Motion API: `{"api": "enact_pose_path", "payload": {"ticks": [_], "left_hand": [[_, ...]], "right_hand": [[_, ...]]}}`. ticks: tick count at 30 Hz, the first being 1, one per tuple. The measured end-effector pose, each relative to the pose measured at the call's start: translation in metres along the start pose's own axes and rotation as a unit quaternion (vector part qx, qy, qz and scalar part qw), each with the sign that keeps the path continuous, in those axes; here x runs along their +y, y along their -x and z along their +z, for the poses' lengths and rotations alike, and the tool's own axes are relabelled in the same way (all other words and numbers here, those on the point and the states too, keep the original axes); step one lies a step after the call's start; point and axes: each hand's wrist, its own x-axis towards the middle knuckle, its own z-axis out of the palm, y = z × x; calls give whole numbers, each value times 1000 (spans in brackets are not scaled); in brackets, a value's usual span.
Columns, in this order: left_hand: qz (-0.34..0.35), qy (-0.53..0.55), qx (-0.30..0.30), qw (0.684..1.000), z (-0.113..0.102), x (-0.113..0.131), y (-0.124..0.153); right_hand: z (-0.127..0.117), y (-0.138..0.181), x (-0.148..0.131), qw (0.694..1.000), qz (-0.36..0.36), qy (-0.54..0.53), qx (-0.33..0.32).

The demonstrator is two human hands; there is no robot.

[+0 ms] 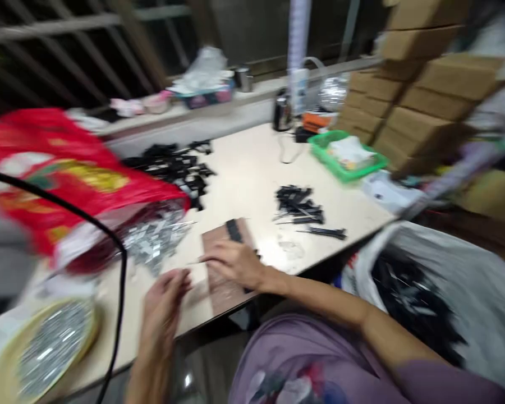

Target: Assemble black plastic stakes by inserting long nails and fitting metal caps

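The picture is smeared by motion. My right hand [235,264] lies on a brown board [223,269] at the table's near edge, fingers pointing left beside a black strip [234,230] on the board. My left hand [164,303] hovers just left of the board, fingers curled; whether it holds anything is blurred. A heap of small silver metal pieces [155,238] spills from a red plastic bag [67,174] just beyond my left hand.
Black parts lie in piles at the table's middle [298,205] and back left [177,165]. A green tray [345,157], stacked cardboard boxes [421,95], a round dish of silver pieces [53,348], a black cable [118,292] and a white sack of black parts [412,303] surround me.
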Motion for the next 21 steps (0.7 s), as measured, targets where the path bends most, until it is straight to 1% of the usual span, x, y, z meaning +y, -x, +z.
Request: {"api": "enact_pose_path", "payload": {"ticks": [1,2,3,5,7,9,11,15,19,21], "left_hand": [[11,38,13,999,-9,6,9],[25,78,13,997,-12,10,15],[40,116,4,992,-10,13,18],[64,173,-16,983,1,15,18],[68,204,-42,976,11,15,17],[60,228,-61,970,14,14,17],[54,250,-65,964,11,13,19],[68,258,-58,962,1,10,21],[109,213,-35,970,-2,8,21],[117,192,-26,974,-4,7,21]], "right_hand": [[0,0,1,1000,-4,-6,5],[0,-1,2,1000,-5,-4,3],[0,-1,2,1000,-2,5,1],[0,0,-1,999,7,35,0],[1,2,-5,998,19,63,6],[2,3,-8,996,29,84,11],[5,2,-8,994,32,104,10],[9,-1,-6,992,28,121,7],[11,-1,-9,991,28,134,0],[12,0,-10,989,27,147,-3]]}}
